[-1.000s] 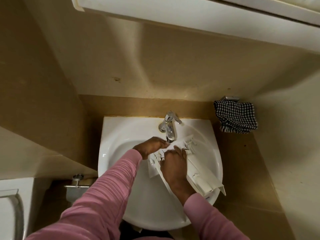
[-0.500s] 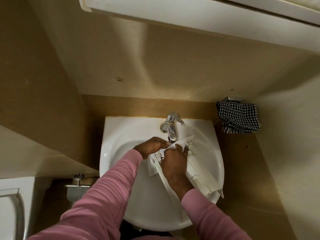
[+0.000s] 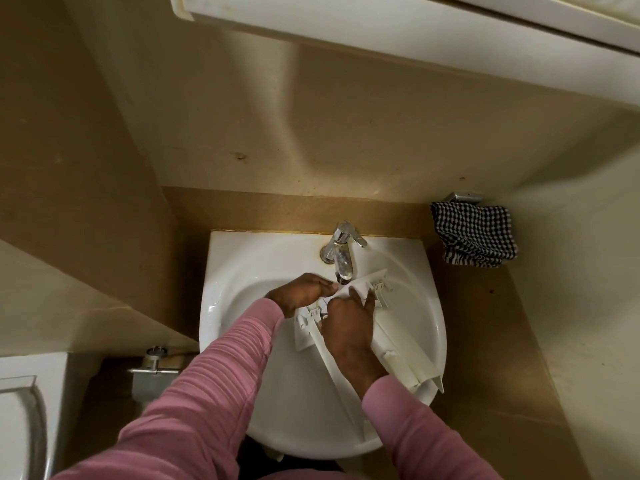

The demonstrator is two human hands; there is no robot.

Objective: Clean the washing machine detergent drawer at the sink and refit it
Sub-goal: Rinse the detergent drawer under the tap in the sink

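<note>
The white plastic detergent drawer (image 3: pixel 398 351) lies slanted across the white sink (image 3: pixel 242 306), its far end under the chrome tap (image 3: pixel 341 251) and its near end resting on the sink's right rim. My left hand (image 3: pixel 299 292) grips the drawer's far left edge just below the spout. My right hand (image 3: pixel 348 329) lies on top of the drawer's middle, fingers pressed against a white piece, cloth or plastic I cannot tell, near the spout. Both hands cover much of the drawer's inside. Whether water runs is not visible.
A black-and-white checked cloth (image 3: pixel 472 237) hangs on a metal holder on the right wall. A metal fitting (image 3: pixel 154 370) sticks out at the lower left beside a white fixture (image 3: pixel 20 424). A white cabinet (image 3: pixel 415 32) overhangs the sink. Walls close in on both sides.
The drawer's near end has slid slightly toward the sink's right rim. My right hand has shifted a little up the drawer toward the tap. My left hand keeps its grip.
</note>
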